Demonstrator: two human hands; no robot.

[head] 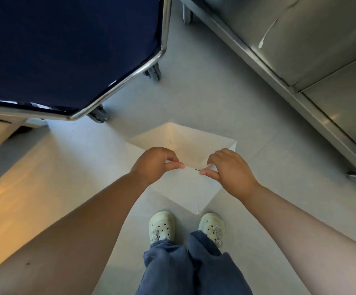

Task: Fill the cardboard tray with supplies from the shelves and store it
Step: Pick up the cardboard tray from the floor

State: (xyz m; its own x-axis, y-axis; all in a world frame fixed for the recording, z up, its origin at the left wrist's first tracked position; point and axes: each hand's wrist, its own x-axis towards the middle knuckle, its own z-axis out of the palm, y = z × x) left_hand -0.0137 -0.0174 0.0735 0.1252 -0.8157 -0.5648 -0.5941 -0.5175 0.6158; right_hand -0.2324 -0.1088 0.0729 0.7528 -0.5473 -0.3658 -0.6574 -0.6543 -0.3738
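Observation:
A white cardboard tray (185, 190) hangs in front of me above the floor, its open top facing up and one corner pointing at my feet. Nothing shows inside it. My left hand (154, 163) pinches the tray's near rim between thumb and fingers. My right hand (229, 168) pinches the same rim a little to the right, and a small dark slit in the rim lies between the two thumbs.
A wheeled cart (70, 56) with a dark blue top and chrome rail stands at the upper left, castors (98, 114) close to the tray. A stainless steel cabinet (313, 60) runs along the right. My feet in pale clogs (162, 227) stand on grey floor.

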